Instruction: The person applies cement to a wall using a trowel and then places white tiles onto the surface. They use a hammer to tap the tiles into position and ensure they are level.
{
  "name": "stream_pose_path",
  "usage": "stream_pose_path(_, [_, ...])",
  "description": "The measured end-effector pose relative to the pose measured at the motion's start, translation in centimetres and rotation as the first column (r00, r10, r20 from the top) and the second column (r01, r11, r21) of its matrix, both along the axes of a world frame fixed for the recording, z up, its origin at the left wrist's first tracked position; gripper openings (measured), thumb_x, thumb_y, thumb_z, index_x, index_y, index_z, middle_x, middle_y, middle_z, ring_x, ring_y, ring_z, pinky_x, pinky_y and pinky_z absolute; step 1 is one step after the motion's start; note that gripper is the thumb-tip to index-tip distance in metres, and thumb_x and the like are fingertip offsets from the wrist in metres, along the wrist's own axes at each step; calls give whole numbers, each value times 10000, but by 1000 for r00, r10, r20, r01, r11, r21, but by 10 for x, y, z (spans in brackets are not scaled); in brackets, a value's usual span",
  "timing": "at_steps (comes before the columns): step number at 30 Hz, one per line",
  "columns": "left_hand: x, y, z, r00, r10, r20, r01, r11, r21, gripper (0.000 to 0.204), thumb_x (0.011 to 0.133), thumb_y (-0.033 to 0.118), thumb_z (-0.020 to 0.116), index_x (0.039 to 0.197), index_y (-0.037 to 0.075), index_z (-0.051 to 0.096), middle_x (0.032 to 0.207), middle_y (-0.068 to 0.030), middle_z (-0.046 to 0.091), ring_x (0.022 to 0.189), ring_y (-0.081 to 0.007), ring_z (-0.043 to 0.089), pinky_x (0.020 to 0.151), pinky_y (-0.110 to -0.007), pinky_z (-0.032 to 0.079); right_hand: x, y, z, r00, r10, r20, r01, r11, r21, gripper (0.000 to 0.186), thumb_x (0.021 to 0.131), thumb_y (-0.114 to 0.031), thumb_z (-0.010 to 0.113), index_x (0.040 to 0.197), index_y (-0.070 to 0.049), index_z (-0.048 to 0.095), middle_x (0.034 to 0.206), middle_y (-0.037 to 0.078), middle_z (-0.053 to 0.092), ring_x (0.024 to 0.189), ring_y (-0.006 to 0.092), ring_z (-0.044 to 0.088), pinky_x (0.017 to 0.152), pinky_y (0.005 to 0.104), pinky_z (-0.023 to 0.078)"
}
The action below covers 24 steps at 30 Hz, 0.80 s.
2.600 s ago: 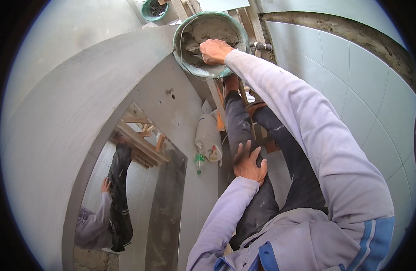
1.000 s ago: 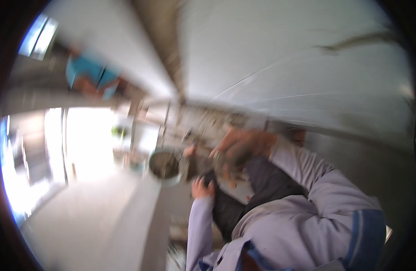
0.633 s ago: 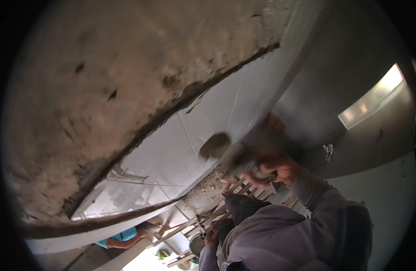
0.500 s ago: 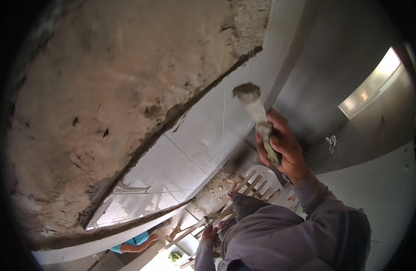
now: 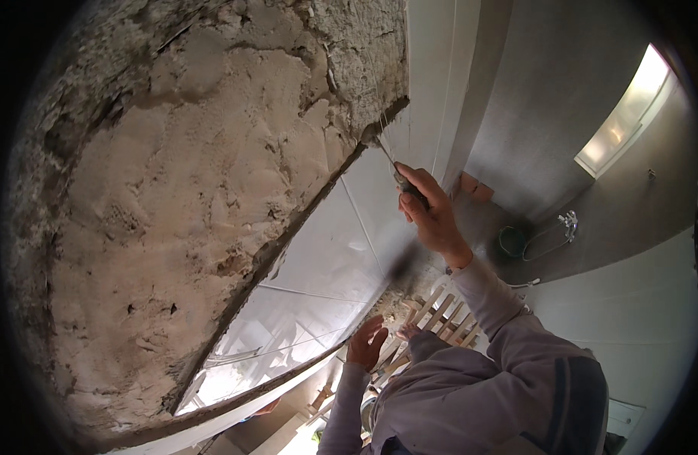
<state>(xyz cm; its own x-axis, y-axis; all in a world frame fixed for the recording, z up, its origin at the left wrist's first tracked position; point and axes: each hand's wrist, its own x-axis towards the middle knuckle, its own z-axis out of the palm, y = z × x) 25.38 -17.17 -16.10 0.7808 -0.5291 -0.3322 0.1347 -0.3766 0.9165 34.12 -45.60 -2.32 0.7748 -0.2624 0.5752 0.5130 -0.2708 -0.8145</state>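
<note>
Trowel (image 5: 387, 155) blade, thin and grey, sits pressed at the corner where rough sandy plaster (image 5: 175, 189) meets the white tiled wall (image 5: 341, 250); its dark handle is clasped in the right hand (image 5: 432, 216). Below the plaster's ragged edge, glossy tiles run down in a curve. The left hand (image 5: 366, 341) is open, fingers spread loosely, resting near the tiles lower down, beside a wooden pallet (image 5: 440, 318). Right of the plaster a grey wall holds a bright window (image 5: 622, 125) and a tap (image 5: 567, 224).
</note>
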Motion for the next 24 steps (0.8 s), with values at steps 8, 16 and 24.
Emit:
stream_pose_path(8, [34,-9,3,996,-76,-54,78,996,43,484,927,306,630,1323,48,524,1262,-169,612,1175,-273,589,992,-389,464,31,-13,-22,963,-160,218,223,925,-306,472,903,3,566,1362,-83,499,941,97,535,818,237,520,757,343,445])
stream_pose_path(16, [-8,14,-40,945,-137,-296,187,971,147,531,924,335,624,1335,22,501,1296,-177,586,1190,-270,577,988,-366,464,26,-4,-24,964,-234,125,264,891,-369,523,858,50,581,1350,-114,518,893,99,505,703,251,534,623,348,474])
stream_pose_path(24, [-3,7,-37,931,-152,-332,214,964,157,527,920,342,639,1322,21,524,1293,-162,590,1201,-253,559,1013,-368,436,1,-10,16,959,-284,-6,229,786,-574,456,830,40,605,1266,-87,565,876,92,496,671,269,551,595,385,472])
